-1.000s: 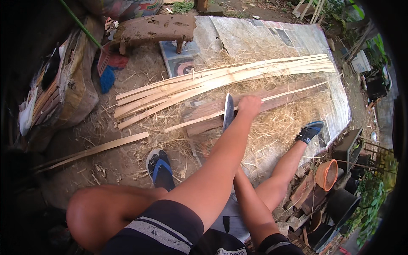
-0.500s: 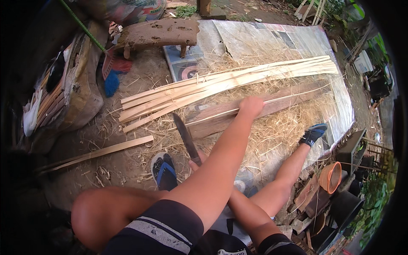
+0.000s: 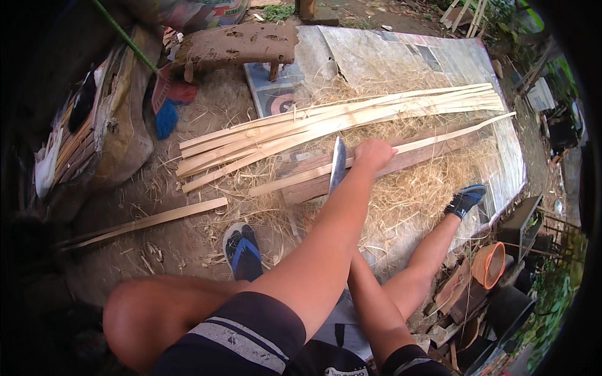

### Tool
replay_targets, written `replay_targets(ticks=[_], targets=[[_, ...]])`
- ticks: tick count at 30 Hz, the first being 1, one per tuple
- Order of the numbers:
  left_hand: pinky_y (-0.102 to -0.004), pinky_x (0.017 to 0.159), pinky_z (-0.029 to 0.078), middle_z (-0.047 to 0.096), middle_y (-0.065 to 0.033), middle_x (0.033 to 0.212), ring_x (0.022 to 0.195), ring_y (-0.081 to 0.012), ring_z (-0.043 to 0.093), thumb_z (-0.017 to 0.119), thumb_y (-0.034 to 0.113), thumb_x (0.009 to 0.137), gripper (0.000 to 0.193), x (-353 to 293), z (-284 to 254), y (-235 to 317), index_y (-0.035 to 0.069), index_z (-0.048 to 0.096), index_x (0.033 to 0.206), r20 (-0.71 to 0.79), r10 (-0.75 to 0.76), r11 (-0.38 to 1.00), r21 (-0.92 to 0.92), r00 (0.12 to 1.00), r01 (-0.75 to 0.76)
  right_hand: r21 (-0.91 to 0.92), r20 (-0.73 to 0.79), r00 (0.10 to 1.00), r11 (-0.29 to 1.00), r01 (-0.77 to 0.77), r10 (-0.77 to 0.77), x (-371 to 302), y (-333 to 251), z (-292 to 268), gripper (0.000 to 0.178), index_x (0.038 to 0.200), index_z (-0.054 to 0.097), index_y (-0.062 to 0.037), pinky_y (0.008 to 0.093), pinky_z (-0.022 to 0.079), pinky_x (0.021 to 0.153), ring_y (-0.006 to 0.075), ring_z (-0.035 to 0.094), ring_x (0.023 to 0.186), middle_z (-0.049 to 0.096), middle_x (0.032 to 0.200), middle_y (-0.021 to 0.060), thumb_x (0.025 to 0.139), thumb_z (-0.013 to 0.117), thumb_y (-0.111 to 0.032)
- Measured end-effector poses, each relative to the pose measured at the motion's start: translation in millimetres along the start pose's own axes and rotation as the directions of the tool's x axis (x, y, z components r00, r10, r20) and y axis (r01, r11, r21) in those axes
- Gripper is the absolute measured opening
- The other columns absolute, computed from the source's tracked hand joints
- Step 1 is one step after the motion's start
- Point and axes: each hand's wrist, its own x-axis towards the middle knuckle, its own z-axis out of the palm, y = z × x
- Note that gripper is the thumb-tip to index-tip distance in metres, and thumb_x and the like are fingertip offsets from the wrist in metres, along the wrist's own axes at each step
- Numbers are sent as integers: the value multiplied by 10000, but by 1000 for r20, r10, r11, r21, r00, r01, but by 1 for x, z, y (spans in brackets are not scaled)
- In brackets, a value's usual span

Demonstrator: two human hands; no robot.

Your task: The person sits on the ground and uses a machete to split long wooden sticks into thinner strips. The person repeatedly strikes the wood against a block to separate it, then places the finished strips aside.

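My left hand (image 3: 374, 154) is closed around a long pale wood strip, apparently bamboo (image 3: 288, 182). That strip lies along a weathered brown plank (image 3: 313, 188), its far end reaching past the plank at the right. Beneath my left arm crosses my right forearm (image 3: 376, 294); the left arm hides my right hand. A long-bladed knife (image 3: 338, 166) stands out from behind that arm, its blade up against the strip, left of my left hand. The earlier frame shows its handle in my right hand. Beyond the plank lies a bundle of similar pale strips (image 3: 282, 135).
Curly shavings (image 3: 401, 194) cover much of the ground sheet (image 3: 511, 147). Another strip (image 3: 169, 216) lies at the left, near my sandalled foot (image 3: 243, 250). A low wooden bench (image 3: 238, 47) stands at the back, a broom (image 3: 164, 119) beside it. An orange pot (image 3: 488, 266) sits right.
The knife has moved right and away from me, up to the strip. The strip now shows its broad face rather than a thin edge. My right hand has passed behind my left arm.
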Motion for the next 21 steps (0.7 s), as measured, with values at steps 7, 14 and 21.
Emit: replay_targets(ticks=[7,14,21], targets=[[-452,867,584,756,-131,1051,1007,-306,725,461,567,1038,579,-1,13,-7,81,775,1058,-73,-10,999,-37,997,7,-368,69,989,918,149,-132,-13,-20,33,359,1331,572,-21,360,518,965,194,617,1114,642,1187,115,1032,620,-214],[-460,860,579,752,-144,1020,985,-307,722,413,583,1050,616,-5,9,-4,88,779,1017,-43,34,999,11,998,-34,-275,-256,963,949,-155,84,-20,-38,108,323,1198,622,-59,378,518,771,211,640,802,628,819,63,1023,628,-331],[-446,862,581,755,-128,1022,990,-307,720,529,536,1020,511,-9,4,-6,85,767,1050,10,-9,997,-70,1000,10,-596,338,885,655,464,-319,-43,-20,122,321,1223,599,-62,269,437,578,96,560,637,576,736,-7,1012,656,-297]])
